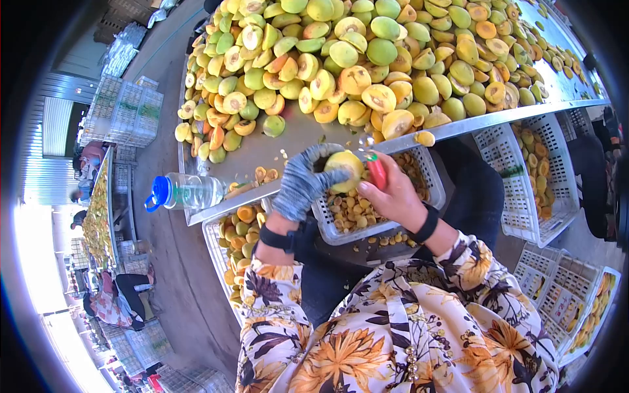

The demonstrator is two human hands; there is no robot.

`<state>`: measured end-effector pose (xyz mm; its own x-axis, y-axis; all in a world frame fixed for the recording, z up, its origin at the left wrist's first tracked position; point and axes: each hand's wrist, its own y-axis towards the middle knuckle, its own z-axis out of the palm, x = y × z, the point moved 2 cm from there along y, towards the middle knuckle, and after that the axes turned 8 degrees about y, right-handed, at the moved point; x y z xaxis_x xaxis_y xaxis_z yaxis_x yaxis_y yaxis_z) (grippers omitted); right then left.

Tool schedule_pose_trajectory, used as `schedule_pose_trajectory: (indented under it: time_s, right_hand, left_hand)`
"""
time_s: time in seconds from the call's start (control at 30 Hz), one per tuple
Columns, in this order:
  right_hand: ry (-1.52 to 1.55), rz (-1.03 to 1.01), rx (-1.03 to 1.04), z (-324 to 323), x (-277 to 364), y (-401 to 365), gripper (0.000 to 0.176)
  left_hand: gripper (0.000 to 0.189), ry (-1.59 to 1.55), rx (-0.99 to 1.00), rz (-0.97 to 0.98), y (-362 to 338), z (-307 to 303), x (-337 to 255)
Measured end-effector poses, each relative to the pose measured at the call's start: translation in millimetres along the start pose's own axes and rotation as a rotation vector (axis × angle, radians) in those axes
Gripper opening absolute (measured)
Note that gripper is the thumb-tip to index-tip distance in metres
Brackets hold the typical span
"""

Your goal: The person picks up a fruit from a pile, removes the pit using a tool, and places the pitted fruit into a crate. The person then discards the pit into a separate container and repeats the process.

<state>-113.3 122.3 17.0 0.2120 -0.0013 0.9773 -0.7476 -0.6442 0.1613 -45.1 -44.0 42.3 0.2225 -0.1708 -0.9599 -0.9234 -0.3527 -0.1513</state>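
My left hand [306, 178], in a grey knitted glove, is wrapped round a yellow-green fruit half [343, 170] above the table's front edge. Close on its right, my bare right hand [395, 196] grips a tool with a red handle [376, 171]; the tool's working end is at the fruit and hard to make out. Below both hands stands a white crate [323, 216] holding small cut pieces [352, 213]. A large heap of halved and whole fruit [347, 56] covers much of the metal table [304, 134] beyond my hands.
A water bottle with a blue cap [190, 190] lies at the table's left corner. Fruit-filled crates stand left [216, 252] and right [504, 173] of my legs, with more crates [557, 288] at lower right. Other people [118, 298] are far left beside another fruit table.
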Motion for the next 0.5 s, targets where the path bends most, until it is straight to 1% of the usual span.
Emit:
schedule_pose_trajectory:
  time_s: [0.03,0.07,0.1,0.17,0.2,0.23,0.27,0.3,0.33,0.37,0.4,0.43,0.47,0.5]
  right_hand:
    - [0.054,-0.004,0.004,8.6,3.7,0.4,0.053]
    - [0.131,0.163,0.059,11.9,8.5,-0.9,0.05]
    - [0.129,0.166,0.063,16.4,10.3,-2.4,0.05]
    - [0.733,0.579,0.11,30.4,7.3,-7.1,0.044]
    - [0.755,0.617,0.131,34.7,9.6,-9.0,0.039]
    - [0.754,0.622,0.136,41.9,2.8,-11.4,0.039]
    - [0.487,0.447,0.112,48.3,-8.4,-12.3,0.038]
    - [0.22,0.27,0.089,51.6,-5.8,-11.6,0.037]
    - [0.078,0.06,0.017,49.8,-0.6,-14.2,0.035]
    - [0.075,0.059,0.02,46.0,2.2,-16.4,0.035]
    - [-0.038,0.1,0.101,40.8,4.6,-18.0,0.035]
    - [-0.151,0.146,0.182,37.6,4.0,-21.9,0.035]
    - [-0.097,0.143,0.175,37.0,0.9,-27.8,0.029]
    - [-0.1,0.149,0.174,34.9,2.9,-32.4,0.029]
  left_hand:
    - [0.043,-0.02,-0.02,0.042,-10.4,7.3,-1.6]
    - [0.04,0.064,-0.062,0.066,-18.7,12.1,-2.8]
    - [0.04,0.06,-0.064,0.064,-24.8,21.2,3.2]
    - [0.038,-0.498,-0.312,0.079,-35.8,37.0,19.5]
    - [0.041,-0.576,-0.338,0.018,-41.3,44.0,21.6]
    - [0.041,-0.759,-0.381,-0.11,-40.9,47.2,42.0]
    - [0.04,-0.866,-0.401,-0.159,-42.1,48.7,59.6]
    - [0.039,-0.975,-0.42,-0.208,-42.5,49.5,64.4]
    - [0.039,-0.981,-0.425,-0.209,-42.0,49.1,69.4]
    - [0.039,-0.958,-0.52,-0.199,-40.2,46.0,73.8]
    - [0.04,-0.933,-0.613,-0.187,-39.2,43.1,74.9]
    - [0.04,-0.938,-0.613,-0.19,-40.8,42.9,76.5]
    - [0.04,-0.857,-0.623,-0.118,-44.0,41.8,76.8]
    - [0.04,-0.775,-0.63,-0.045,-46.2,40.5,76.2]
